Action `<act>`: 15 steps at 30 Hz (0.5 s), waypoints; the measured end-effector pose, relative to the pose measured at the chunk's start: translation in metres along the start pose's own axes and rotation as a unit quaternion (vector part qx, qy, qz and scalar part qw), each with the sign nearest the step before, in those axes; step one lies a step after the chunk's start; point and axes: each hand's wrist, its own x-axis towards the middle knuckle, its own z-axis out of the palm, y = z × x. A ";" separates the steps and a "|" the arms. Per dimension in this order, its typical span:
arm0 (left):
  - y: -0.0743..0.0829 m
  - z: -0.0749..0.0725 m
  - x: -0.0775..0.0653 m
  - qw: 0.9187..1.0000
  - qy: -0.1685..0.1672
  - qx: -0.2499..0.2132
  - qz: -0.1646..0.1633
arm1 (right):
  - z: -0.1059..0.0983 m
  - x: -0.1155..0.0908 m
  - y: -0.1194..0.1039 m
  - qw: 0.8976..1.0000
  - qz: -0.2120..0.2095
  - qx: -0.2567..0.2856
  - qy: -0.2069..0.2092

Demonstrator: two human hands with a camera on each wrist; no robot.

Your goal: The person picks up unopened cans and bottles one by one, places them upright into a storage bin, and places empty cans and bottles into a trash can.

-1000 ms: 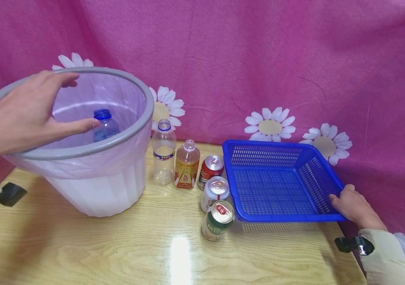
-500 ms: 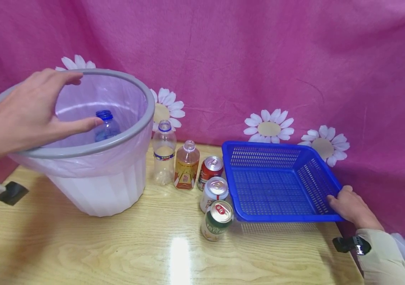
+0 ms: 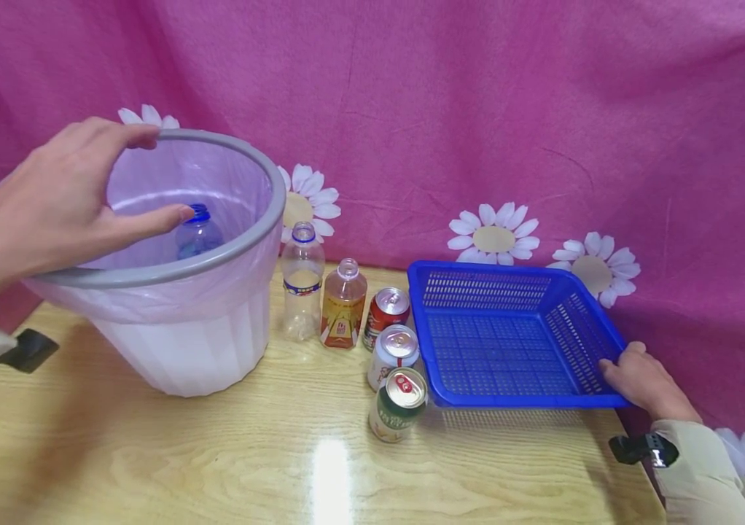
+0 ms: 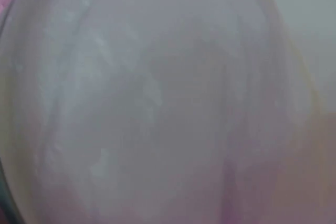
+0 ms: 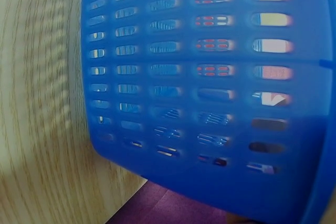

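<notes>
My left hand (image 3: 64,197) is over the left rim of a white bin (image 3: 195,350) with a grey ring and a pale liner. Its thumb stretches across the opening, apart from the fingers. Inside the bin, a clear plastic bottle (image 3: 198,239) with a blue neck stands partly behind the rim. The pale liner (image 4: 147,103) fills the left wrist view. On the other side, my right hand (image 3: 651,383) grips the right rim of a blue plastic basket (image 3: 487,401), thumb on the inside. The right wrist view shows the slotted basket wall (image 5: 184,174) close up.
Between bin and basket stand a clear bottle (image 3: 302,310), a labelled bottle (image 3: 343,310), a red can (image 3: 382,321), a white can (image 3: 385,364) and a green-and-cream can (image 3: 395,419). A pink flowered cloth (image 3: 372,131) hangs behind the wooden table (image 3: 248,459).
My left hand has shifted slightly right and up, its thumb now overlapping the bottle's neck in the bin. The right hand and basket appear slightly further left in the view.
</notes>
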 end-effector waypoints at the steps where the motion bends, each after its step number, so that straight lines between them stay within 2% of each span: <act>1: 0.002 0.000 0.001 1.000 -0.001 -0.001 0.001 | -0.001 0.000 0.000 1.000 -0.001 0.000 0.001; 15: 0.032 -0.002 0.016 0.999 0.005 -0.035 0.024 | -0.002 -0.003 -0.003 1.000 0.006 -0.001 -0.007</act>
